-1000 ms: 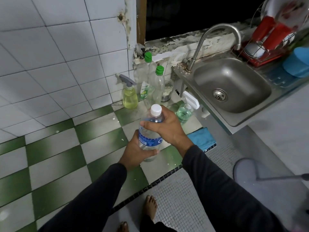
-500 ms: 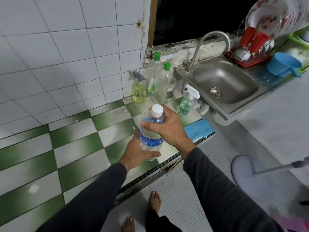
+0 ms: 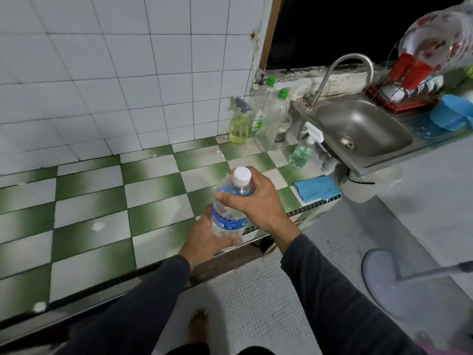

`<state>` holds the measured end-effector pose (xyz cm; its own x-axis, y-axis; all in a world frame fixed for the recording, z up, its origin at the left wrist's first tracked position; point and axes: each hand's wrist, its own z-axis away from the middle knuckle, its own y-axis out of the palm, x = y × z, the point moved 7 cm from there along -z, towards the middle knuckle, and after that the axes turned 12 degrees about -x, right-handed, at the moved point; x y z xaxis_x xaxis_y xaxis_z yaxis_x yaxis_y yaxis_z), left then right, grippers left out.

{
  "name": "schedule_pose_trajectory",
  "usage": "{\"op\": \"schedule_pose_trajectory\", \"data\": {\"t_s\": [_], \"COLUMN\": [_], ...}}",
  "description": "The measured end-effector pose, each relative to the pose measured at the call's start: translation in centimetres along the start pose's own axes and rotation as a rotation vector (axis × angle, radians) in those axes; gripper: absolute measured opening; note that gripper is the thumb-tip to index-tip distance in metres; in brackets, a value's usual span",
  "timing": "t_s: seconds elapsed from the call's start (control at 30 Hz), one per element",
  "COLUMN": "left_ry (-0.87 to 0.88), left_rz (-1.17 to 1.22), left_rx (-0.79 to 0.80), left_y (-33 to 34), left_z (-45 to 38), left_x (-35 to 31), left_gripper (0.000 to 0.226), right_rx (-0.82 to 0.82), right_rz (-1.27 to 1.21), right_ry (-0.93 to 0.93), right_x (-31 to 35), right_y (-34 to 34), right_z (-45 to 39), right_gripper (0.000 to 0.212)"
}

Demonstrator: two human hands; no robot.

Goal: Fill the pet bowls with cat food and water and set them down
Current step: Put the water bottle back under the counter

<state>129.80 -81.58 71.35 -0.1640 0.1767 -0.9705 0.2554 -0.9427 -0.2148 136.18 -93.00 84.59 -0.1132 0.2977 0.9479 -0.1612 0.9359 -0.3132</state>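
Holding a clear plastic water bottle with a blue label and white screw cap [image 3: 231, 208] above the green-and-white checkered tiled counter [image 3: 89, 201], the person has both hands closed on it. The left hand [image 3: 204, 240] wraps the lower body from beneath, thumb across the front. The right hand [image 3: 252, 201] curls around the shoulder just below the cap. The bottle stands nearly upright between them, cap on.

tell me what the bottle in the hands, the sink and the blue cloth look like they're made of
Water bottle: clear thin plastic, see-through, with a white cap and a printed blue label. Sink: brushed stainless steel, judging by its grey metallic sheen. Blue cloth: soft matte fabric, folded, possibly microfibre.
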Motion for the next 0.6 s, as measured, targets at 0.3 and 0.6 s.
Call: {"op": "schedule_pose_trajectory", "data": {"t_s": [0.3, 0.6], "left_ry": [-0.073, -0.126], "left_rz": [0.048, 0.065], "left_rx": [-0.133, -0.23], "left_y": [-1.8, -3.5], "left_z": [11.2, 23.7], "left_x": [2.8, 5.9], "left_gripper": [0.091, 0.094], "right_rx": [0.163, 0.298], "right_rz": [-0.028, 0.019], "right_ry": [-0.013, -0.013], "right_x": [0.3, -0.3], "right_y": [1.7, 4.3], "right_z": [9.9, 20.6], "right_gripper": [0.047, 0.052]}}
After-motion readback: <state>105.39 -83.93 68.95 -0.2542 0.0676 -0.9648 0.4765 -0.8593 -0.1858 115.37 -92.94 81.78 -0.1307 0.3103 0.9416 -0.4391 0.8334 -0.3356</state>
